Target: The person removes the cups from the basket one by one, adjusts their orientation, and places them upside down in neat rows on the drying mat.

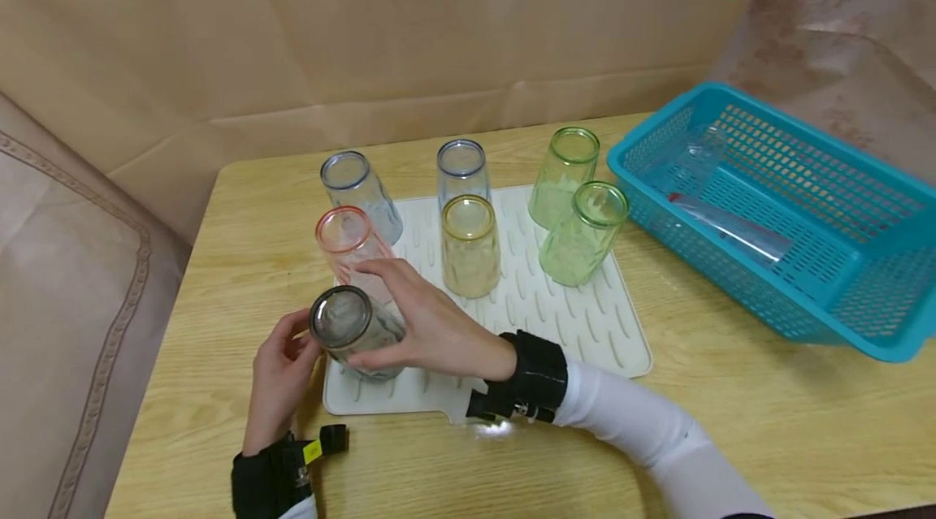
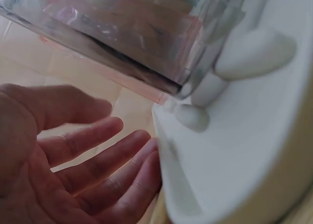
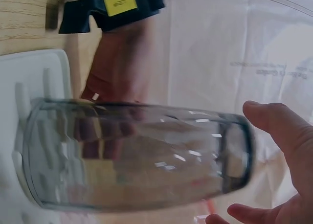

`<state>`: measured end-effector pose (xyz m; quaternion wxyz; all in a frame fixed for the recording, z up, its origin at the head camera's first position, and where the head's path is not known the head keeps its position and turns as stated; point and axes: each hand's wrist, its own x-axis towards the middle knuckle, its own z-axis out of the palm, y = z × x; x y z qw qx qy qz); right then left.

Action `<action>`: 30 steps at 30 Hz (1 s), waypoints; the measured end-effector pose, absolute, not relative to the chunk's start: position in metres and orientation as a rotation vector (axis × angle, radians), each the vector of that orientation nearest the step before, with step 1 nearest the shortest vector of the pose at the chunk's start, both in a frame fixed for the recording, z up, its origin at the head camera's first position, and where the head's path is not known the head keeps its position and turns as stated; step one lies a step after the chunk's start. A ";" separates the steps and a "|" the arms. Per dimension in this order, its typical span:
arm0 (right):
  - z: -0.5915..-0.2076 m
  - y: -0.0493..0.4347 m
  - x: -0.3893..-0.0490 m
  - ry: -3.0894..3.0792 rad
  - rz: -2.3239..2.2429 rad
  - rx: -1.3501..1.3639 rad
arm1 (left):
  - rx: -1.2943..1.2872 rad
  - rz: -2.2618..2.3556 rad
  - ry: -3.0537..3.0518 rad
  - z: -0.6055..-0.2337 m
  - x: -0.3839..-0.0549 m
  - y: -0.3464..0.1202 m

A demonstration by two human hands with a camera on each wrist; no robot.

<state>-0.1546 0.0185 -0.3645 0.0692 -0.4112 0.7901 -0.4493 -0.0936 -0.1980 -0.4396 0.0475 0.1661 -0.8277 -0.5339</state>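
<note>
A smoky grey glass tumbler stands bottom-up on the front left corner of the white drying mat. My right hand is spread around its upper part, thumb on the near side and forefinger out beyond it. In the right wrist view the thumb tip lies right by the base of the tumbler; whether it touches cannot be told. My left hand is just left of the tumbler, and the left wrist view shows its loosely bent fingers apart from the glass. Behind stands an upturned pink tumbler.
Upturned on the mat are also a yellow tumbler, two blue tumblers and two green tumblers. At the right a blue plastic basket holds a clear glass and a long clear piece with a red end.
</note>
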 end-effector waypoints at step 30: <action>-0.315 0.147 -0.160 2.732 -1.599 -0.877 | 0.427 -1.528 -2.547 -0.449 -0.099 -0.201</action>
